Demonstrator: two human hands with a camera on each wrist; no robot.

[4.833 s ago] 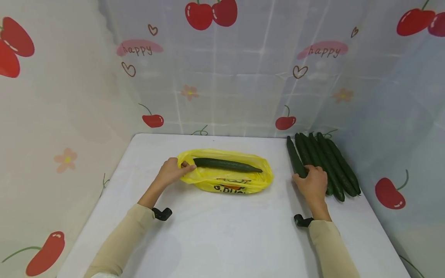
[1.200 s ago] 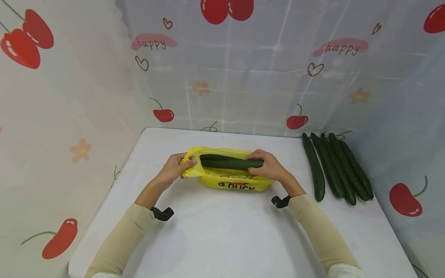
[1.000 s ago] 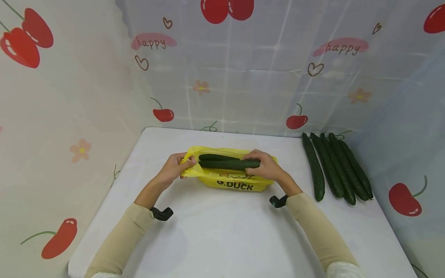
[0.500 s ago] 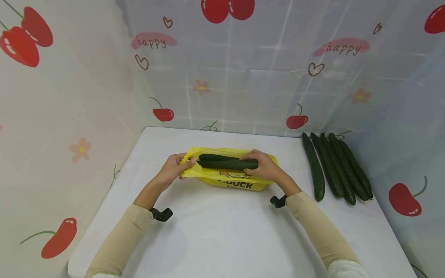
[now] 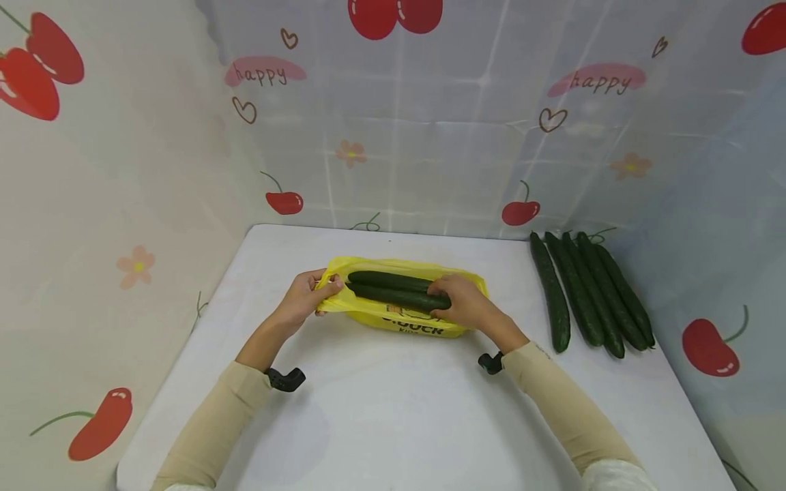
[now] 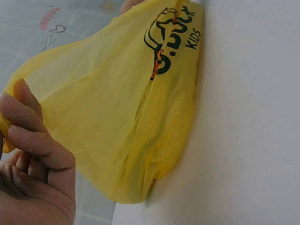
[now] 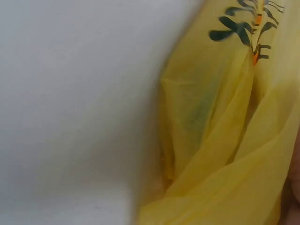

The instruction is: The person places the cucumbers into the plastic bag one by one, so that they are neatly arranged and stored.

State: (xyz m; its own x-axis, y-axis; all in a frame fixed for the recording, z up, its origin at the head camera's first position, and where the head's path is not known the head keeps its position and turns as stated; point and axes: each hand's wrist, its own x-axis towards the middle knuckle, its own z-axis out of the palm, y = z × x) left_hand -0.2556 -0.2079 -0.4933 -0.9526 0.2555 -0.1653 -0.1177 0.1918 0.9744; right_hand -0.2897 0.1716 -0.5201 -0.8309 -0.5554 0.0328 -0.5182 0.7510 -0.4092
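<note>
Just changed: the near cucumber [image 5: 399, 298] in your yellow bag [image 5: 371, 320] has tipped; its 3 o'clock end, level half a second ago, now dips toward 4 o'clock, and more of the far cucumber [image 5: 382, 279] shows at 12 o'clock of it. Your right hand [image 5: 467, 302] has eased slightly toward 3 o'clock, its fingers and thumb curled around that dipped end; firmness of the hold can't be told, and the right wrist view gives mostly bag. Your left hand [image 5: 301, 297] pinches the bag's rim at 9 o'clock, keeping the mouth spread. Bag sits mid-table, long axis 9 to 3, printed side at 6 o'clock. Reading: the near one looks almost bedded, so your right hand probably bears little weight now. Tally: two cucumbers inside, side by side; five loose cucumbers [image 5: 589, 293] on the white table [image 5: 381, 423] at 3 o'clock of the bag, well apart from it, far ends pointing to 11.
</note>
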